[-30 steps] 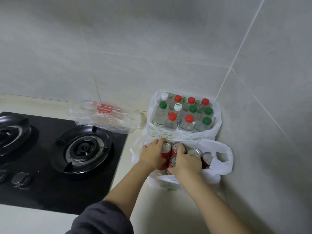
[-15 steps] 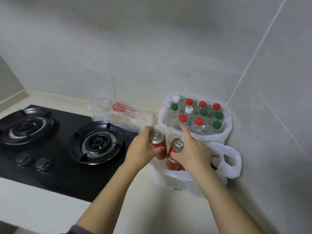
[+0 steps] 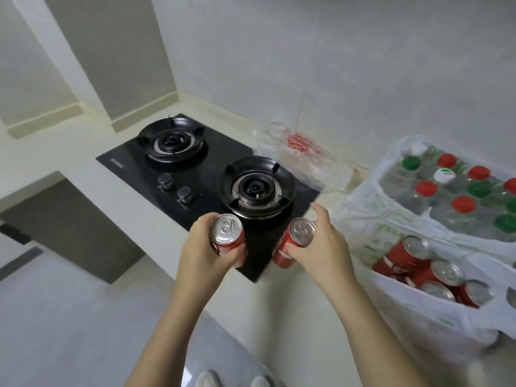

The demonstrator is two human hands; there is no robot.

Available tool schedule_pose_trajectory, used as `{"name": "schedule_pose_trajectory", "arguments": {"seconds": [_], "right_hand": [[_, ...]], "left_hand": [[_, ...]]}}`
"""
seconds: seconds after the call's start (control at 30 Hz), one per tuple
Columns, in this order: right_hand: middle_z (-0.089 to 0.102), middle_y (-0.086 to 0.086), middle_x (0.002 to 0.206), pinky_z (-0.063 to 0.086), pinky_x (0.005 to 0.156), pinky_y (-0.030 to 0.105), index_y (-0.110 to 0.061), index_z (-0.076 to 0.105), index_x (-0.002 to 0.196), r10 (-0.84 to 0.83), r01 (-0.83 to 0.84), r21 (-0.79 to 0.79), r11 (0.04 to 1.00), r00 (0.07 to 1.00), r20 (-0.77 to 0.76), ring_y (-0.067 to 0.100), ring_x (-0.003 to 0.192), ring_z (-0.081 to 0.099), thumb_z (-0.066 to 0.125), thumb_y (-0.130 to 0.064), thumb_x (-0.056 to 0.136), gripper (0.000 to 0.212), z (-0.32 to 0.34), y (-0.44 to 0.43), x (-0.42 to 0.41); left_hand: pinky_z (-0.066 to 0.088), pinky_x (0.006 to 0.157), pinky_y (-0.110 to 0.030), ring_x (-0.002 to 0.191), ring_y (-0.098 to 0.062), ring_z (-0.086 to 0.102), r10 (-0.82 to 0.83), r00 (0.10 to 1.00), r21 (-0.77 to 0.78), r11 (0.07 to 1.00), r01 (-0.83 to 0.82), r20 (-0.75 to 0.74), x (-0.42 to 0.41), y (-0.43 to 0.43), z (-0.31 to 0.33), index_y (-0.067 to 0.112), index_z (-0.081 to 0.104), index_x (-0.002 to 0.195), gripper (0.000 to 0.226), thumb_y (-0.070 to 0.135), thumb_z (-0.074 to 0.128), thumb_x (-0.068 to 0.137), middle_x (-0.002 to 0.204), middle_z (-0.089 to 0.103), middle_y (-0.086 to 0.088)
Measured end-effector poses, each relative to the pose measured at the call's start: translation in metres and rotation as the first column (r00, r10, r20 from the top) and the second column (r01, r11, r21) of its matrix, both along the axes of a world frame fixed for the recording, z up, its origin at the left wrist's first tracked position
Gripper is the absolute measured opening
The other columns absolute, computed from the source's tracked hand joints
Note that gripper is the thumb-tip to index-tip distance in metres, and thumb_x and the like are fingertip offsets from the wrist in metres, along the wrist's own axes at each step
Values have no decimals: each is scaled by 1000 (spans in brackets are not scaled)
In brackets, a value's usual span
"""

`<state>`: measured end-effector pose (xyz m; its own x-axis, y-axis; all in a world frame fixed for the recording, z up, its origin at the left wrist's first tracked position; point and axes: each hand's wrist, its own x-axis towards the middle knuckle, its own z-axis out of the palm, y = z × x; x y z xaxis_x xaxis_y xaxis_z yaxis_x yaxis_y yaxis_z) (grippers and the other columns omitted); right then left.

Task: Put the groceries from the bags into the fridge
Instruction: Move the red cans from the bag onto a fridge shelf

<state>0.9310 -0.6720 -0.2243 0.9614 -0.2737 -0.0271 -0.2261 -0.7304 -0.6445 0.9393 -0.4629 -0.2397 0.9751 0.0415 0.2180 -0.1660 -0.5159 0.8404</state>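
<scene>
Pale grey tiled wall (image 3: 335,65) rises behind a cream surface (image 3: 83,152) that turns a corner at the left. Set into the surface is a black two-burner gas hob (image 3: 212,166), with two round knobs (image 3: 185,194) near its front edge. Against the wall, just beyond the right burner, lies a crumpled clear wrapper (image 3: 301,157) with something red inside; what it is cannot be made out.

Both hands are raised over the near right corner of the hob, each gripping a red drink can. The left hand (image 3: 201,252) has its fingers wrapped round the body of the left can (image 3: 227,233), which stands about upright with its silver top and pull tab facing the camera. The right hand (image 3: 324,247) holds the right can (image 3: 296,238) tilted, thumb on the near side and forefinger lifted off it. The two cans are near each other but apart.

At the right, on the surface, sits the near bag (image 3: 435,317), white plastic, open, with more red cans (image 3: 405,254) lying in it at mixed angles. Touching it behind is the far bag (image 3: 371,202), white with green print, packed with upright clear bottles (image 3: 463,203) capped red, green and one white.

Light grey floor (image 3: 55,317) shows at lower left, and two pale shoe tips (image 3: 208,379) at the bottom edge
</scene>
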Motion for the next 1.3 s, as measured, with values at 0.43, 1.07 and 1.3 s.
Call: {"name": "schedule_pose_trajectory", "arguments": {"seconds": [0.43, 1.07, 1.3], "right_hand": [[58, 7, 128, 38, 77, 32, -25, 29, 148, 63, -71, -86, 994, 994, -93, 32, 112, 57, 75, -30, 77, 84, -54, 27, 5], [64, 9, 118, 49, 98, 50, -5, 51, 128, -64, 22, 538, 843, 996, 59, 22, 111, 63, 86, -20, 65, 73, -165, 19, -3], [71, 10, 94, 55, 87, 41, -4, 64, 104, -149, 139, 535, 833, 989, -24, 23, 89, 68, 84, -22, 69, 44, -189, 29, -2]], "left_hand": [[55, 75, -37, 102, -4, 52, 94, 991, 81, 993, -87, -94, -10, 20, -79, 28, 51, 117, 56, 24, 81, 70, 109, 55, 15], [44, 99, -17, 119, -9, 54, 73, 951, -165, 978, -127, -302, -14, 15, -143, 16, 45, 135, 83, 46, 81, 66, 128, 57, 2], [43, 72, -5, 88, 5, 60, 155, 930, -49, 982, -182, -334, -7, 12, -165, 7, 62, 111, 47, 16, 85, 71, 95, 67, 8]]}}
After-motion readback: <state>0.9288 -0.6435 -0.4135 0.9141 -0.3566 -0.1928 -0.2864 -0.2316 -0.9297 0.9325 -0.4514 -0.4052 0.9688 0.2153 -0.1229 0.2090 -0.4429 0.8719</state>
